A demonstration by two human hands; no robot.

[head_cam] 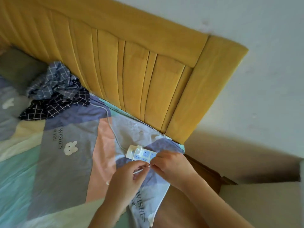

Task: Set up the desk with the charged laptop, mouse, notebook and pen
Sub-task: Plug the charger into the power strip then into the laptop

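Observation:
A white power strip [139,153] with blue sockets lies on the patchwork bedsheet [65,162] near the bed's corner. Its white cord [111,125] runs up the sheet toward the checked cloth. A white plug block sits in the strip's left end. My left hand [126,180] pinches a thin white cable [139,170] just below the strip. My right hand [171,167] rests on the strip's right end and meets the same cable at its fingertips. Which hand bears the cable's end is hard to tell. No laptop, mouse, notebook or pen is in view.
A yellow padded headboard [131,66] runs along the bed against a white wall [255,46]. A crumpled blue checked cloth [56,91] lies by a grey pillow [18,68]. A brown wooden piece [207,173] stands beside the bed corner at the right.

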